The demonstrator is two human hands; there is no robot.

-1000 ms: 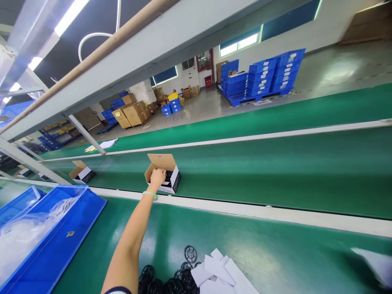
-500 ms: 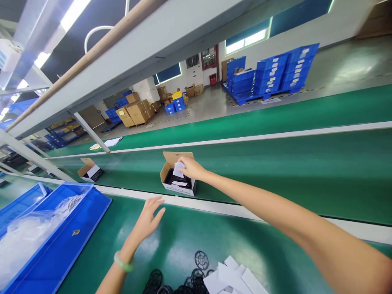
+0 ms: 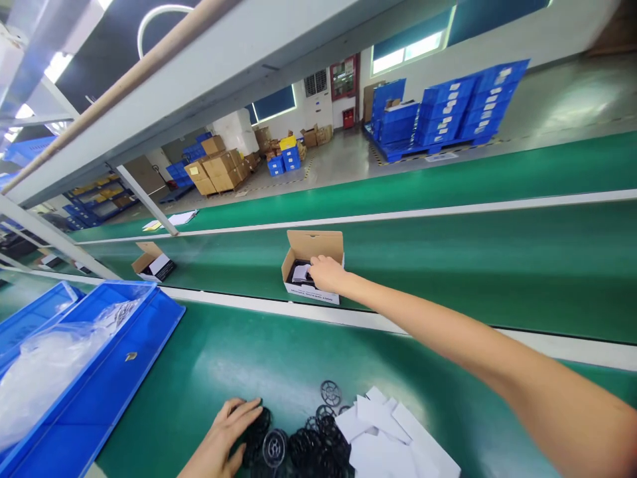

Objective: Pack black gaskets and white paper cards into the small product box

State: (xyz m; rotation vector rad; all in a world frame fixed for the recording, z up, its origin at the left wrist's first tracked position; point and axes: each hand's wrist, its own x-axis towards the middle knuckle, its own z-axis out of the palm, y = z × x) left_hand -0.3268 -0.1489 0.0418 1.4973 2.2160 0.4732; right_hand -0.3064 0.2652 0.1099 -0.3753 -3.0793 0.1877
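Note:
An open cardboard box (image 3: 312,247) with white sides rides on the green conveyor belt (image 3: 448,265). My right hand (image 3: 324,273) reaches into it, fingers on a white paper slip (image 3: 301,272) lying over dark contents. Close to me, my left hand (image 3: 223,437) rests fingers-down on a heap of black round grille parts (image 3: 303,445) on the green table. A pile of white paper slips (image 3: 393,441) lies right of the black parts.
A blue bin (image 3: 99,378) with clear plastic bags stands at the left. Another open box (image 3: 153,261) sits further left on the belt. White rails border the belt. A slanted metal frame runs overhead. Blue crates and cartons stand on the far floor.
The box has travelled right along the belt. My right hand has lowered the white slip into it. My left hand has pulled back from the rail down to the black parts.

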